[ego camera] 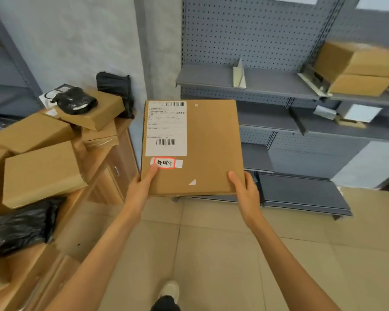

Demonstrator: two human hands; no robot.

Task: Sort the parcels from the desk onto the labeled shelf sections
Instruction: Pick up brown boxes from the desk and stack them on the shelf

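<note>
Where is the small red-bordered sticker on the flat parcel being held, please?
On the flat parcel, the red-bordered sticker sits lower left, just below the white shipping label, beside the left hand thumb.

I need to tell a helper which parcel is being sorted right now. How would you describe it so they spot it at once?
Look in front of the grey pegboard shelving, above the tiled floor. A flat brown cardboard parcel is held by its near corners in the left hand and right hand. Unlike the desk's boxes, it carries a red-bordered sticker below its white shipping label.
</note>
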